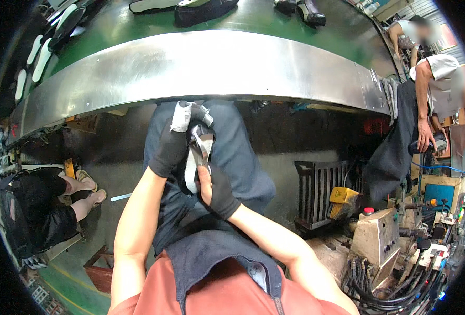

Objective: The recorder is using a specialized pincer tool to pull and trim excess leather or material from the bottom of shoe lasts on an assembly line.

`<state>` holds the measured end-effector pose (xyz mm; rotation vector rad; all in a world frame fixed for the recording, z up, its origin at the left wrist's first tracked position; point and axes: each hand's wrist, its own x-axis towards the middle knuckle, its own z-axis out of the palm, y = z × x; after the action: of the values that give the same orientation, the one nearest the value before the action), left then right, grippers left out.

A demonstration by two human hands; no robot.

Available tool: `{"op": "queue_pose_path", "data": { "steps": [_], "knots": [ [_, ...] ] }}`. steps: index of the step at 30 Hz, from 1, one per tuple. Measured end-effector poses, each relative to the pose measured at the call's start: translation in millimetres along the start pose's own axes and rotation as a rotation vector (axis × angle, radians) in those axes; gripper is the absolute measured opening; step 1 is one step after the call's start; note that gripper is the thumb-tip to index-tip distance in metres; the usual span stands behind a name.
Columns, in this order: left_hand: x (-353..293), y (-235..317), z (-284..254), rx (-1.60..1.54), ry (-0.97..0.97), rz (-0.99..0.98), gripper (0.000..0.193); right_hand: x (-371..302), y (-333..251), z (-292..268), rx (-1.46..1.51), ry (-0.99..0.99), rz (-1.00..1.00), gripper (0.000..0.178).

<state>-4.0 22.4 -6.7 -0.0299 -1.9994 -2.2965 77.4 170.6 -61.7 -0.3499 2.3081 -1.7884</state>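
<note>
Over my lap, my two hands hold a black shoe (191, 170) with a pale, whitish inside or sole showing. My left hand (172, 144), in a black fingerless glove with whitish tape round the fingers, curls over its far end and left side. My right hand (217, 190), also in a black fingerless glove, grips the near right side, thumb laid along the pale part. A shiny grey piece (205, 143) shows by the far end of the shoe; whether it is a tool or part of the shoe I cannot tell.
A metal edge (206, 65) borders a green conveyor table ahead, with black shoes (203, 11) and pale insoles (42, 60) on it. A machine (377, 236) with a red button and hoses stands at right, beside a black rack (319, 191). Co-workers (442, 86) are at right; another person sits left.
</note>
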Motion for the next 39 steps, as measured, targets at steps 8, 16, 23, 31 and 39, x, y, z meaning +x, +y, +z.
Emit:
{"op": "queue_pose_path", "data": {
  "steps": [8, 16, 23, 31, 39],
  "knots": [
    [-10, 9, -8, 0.048, -0.010, 0.144, 0.069, 5, -42, -67, 0.308, -0.350, 0.217, 0.044],
    [-15, -3, -14, 0.133, 0.020, 0.085, 0.066, -10, -13, -9, 0.155, -0.121, 0.169, 0.037],
    [-107, 12, 0, -0.293, -0.019, -0.091, 0.059, -67, -12, -53, -0.298, -0.663, -0.085, 0.018],
    [-157, 39, 22, -0.080, 0.081, -0.351, 0.066, -90, -9, -93, -0.363, -0.743, -0.480, 0.039],
    [-142, 61, 25, 0.247, 0.017, -0.148, 0.076, -88, -14, -94, -0.017, -0.873, -0.204, 0.038]
  ]
}}
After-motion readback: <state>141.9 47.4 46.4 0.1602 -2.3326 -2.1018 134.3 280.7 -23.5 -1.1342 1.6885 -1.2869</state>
